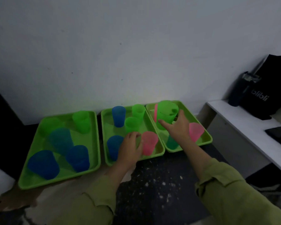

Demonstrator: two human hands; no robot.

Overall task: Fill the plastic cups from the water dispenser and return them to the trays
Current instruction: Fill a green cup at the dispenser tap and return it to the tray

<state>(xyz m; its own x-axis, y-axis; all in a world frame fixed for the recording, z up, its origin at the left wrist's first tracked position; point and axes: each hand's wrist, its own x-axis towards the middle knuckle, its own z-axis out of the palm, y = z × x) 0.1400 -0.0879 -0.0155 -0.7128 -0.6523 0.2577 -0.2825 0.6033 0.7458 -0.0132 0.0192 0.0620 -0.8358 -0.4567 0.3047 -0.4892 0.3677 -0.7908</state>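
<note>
Reaching over green trays, left hand curls beside a pink cup, right hand spread open.

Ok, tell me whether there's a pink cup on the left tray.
No. The left tray holds only blue, teal and green cups; pink cups stand on the other trays.

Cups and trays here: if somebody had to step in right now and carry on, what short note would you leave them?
Left hand: over the middle tray, fingers curled by the pink cup; whether its grip has closed on a cup cannot be told.
Right hand: open, spread over the right tray, against the large green cup.
Cups: blue and green ones stand in the left tray and the middle one; another pink cup is in the right tray.
Done: too dim to tell which cups hold water.
Left: no dispenser in view; check each cup, fill the empty ones, return them.
</note>
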